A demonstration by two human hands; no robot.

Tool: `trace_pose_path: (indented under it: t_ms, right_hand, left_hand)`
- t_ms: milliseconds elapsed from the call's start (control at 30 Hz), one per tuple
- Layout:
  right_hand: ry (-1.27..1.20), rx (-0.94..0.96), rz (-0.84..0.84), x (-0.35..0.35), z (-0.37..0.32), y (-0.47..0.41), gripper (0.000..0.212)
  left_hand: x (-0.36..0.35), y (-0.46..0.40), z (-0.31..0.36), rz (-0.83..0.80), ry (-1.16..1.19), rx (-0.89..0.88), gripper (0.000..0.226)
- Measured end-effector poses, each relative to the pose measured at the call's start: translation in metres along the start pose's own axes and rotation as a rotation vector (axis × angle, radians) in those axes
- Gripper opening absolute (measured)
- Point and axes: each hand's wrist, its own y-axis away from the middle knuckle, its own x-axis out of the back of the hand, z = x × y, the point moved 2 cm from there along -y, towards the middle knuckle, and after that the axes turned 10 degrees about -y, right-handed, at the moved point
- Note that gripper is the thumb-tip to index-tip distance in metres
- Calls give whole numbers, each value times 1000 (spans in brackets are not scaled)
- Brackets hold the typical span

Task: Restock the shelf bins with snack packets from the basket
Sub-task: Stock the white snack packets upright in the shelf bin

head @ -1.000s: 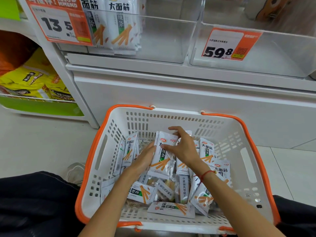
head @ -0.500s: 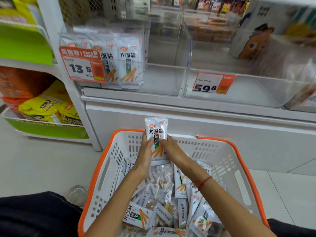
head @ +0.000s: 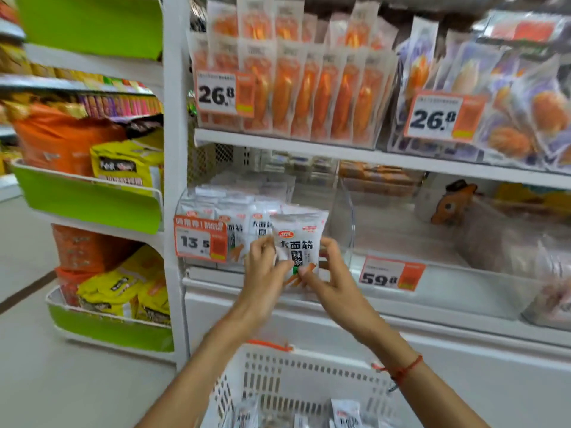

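The white snack packet [head: 298, 248] is showing its printed face to the camera, with a red oval logo near the top, the large black characters 大面筋 across the middle and 辣条 on a green band below, beside pictures of orange sticks. It is standing upright, long axis vertical, top edge uppermost, raised in front of the clear shelf bin [head: 343, 217] where matching packets [head: 238, 223] are standing in a row. An orange-and-white price tag [head: 200, 239] clipped to that bin is reading 13.5; a second tag [head: 391, 274] on the neighbouring bin is reading 59.8, and two tags on the shelf above are both reading 26.8. The left hand [head: 265, 270] is reaching up from below, its fingers pinching the packet's left edge. The right hand [head: 324, 273], a red string around its wrist, is doing likewise on the right edge, fingers curled and pinching the lower corner. The white basket [head: 296, 375] with orange rim is sitting below the forearms, holding more packets.
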Motion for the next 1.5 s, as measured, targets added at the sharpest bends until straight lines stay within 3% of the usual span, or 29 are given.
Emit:
trace_pose_path:
  t_ms: [67, 200, 267, 400, 500, 700, 800, 900, 1067, 1333, 1500]
  right_hand:
    - [28, 95, 19, 3, -16, -19, 33]
    - [173, 191, 57, 2, -28, -64, 35]
    - [228, 172, 67, -3, -26, -87, 35]
    - [317, 74, 88, -12, -10, -121, 28]
    - [307, -53, 42, -14, 6, -135, 28]
    - [180, -389, -77, -21, 28, -147, 53]
    - [349, -554, -183, -22, 33, -153, 48]
    - [454, -569, -165, -18, 35, -159, 34]
    - [550, -583, -106, -13, 42, -164, 31]
    - [716, -543, -101, -26, 36, -174, 26]
    - [626, -580, -22, -26, 42, -169, 20]
  left_hand:
    - [23, -22, 19, -49, -100, -69, 26]
    - [62, -58, 48, -10, -217, -271, 71]
    - [75, -76, 55, 13, -292, -301, 82]
    - [89, -103, 50, 3, -380, -322, 83]
    - [92, -115, 36, 2, -607, -285, 75]
    - [86, -124, 13, 10, -1036, -240, 58]
    - [85, -126, 8, -46, -1235, -221, 65]
    - [81, -127, 10, -49, -1377, -276, 66]
    - [71, -128, 12, -97, -1465, -321, 50]
    - [76, -135, 6, -152, -1496, -204, 45]
    - [65, -132, 7, -121, -1484, -161, 41]
